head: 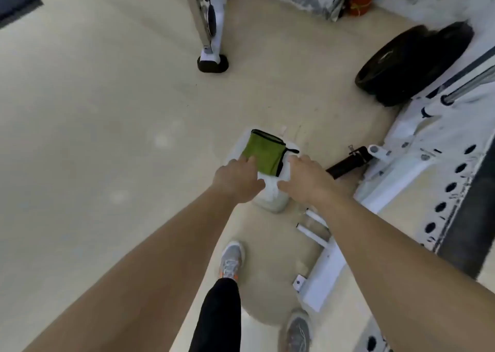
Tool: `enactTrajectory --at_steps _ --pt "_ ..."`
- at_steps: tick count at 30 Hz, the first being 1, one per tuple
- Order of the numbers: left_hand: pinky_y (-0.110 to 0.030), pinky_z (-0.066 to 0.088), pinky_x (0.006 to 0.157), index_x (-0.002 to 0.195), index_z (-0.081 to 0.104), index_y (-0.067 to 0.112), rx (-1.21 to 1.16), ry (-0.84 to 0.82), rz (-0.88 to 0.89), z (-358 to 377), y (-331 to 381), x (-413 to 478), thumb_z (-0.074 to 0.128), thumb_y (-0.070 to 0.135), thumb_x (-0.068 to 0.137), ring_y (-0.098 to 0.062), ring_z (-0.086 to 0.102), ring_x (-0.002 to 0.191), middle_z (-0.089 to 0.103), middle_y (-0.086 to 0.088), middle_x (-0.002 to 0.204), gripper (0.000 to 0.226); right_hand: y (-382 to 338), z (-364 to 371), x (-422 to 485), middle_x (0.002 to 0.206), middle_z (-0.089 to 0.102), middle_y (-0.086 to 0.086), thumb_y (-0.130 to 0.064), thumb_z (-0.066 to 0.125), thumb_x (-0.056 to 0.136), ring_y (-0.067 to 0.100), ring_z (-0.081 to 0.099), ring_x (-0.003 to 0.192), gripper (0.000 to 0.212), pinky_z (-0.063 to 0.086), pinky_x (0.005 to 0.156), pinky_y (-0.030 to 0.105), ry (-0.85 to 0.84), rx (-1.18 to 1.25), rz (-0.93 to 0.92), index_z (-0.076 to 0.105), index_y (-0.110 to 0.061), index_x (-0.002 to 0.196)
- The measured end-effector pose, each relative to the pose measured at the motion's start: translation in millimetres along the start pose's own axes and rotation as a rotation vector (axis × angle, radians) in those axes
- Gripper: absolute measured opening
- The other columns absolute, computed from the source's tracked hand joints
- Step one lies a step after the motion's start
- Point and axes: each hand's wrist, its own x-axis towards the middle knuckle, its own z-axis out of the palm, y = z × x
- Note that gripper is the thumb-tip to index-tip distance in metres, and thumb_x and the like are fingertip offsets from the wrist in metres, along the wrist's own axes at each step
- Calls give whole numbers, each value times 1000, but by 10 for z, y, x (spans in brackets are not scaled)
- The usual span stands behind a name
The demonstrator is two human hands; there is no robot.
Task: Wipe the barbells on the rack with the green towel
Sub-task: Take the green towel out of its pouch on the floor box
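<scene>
Both bare forearms reached out from the bottom of the view toward a white block (270, 196) that stood on the pale floor (107, 110). On top of the block lay the green towel (263, 152), folded, with a dark edge and a small black loop at its right corner. The left hand (237, 181) rested on the block with its fingers spread, the fingertips touching the near left edge of the towel without closing on it. The right hand (305, 179) lay open just right of the towel, fingers loosely apart, on the block's right side; it gripped nothing.

Below the arms were a black-trousered leg (217, 317) and two grey shoes, the left shoe (231, 260) ahead of the right one (298, 333). A white rack (434, 169) with rows of holes ran along the right, and a black-handled bar (348, 164) stuck out from it toward the block. Black weight plates (409, 59) leaned at the rack's far end. A white machine leg on a black foot (213, 63) stood farther off, well apart from the block.
</scene>
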Motion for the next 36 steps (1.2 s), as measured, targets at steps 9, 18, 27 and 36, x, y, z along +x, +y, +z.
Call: enactTrajectory --at_steps 9,18,27,36 --pt "-42 44 96 143 42 16 111 113 138 1228 -344 2169 54 17 92 -31 39 133 45 -8 145 52 739 1235 1709 138 44 13 -37 60 94 32 51 120 63 49 97 47 -12 298 251 36 -14 147" --pt "-38 42 65 141 36 20 96 97 169 1552 -600 2581 57 10 89 -29 55 101 58 -5 111 57 963 1629 1833 149 38 11 -35 58 96 30 49 126 67 45 103 46 -62 348 305 30 -17 153" --pt "-32 40 63 92 64 21 104 142 213 1418 -818 1803 62 25 83 -22 48 96 53 0 100 10 590 1355 1545 144 41 9 -32 58 97 27 50 123 63 46 101 45 -40 421 260 30 -21 152" --pt "-36 43 58 75 40 19 -296 235 457 -132 -356 384 59 0 76 -24 54 76 61 -3 83 27 -214 283 343 126 43 -6 -16 65 88 14 54 101 47 53 86 34 109 442 -30 54 -35 130"
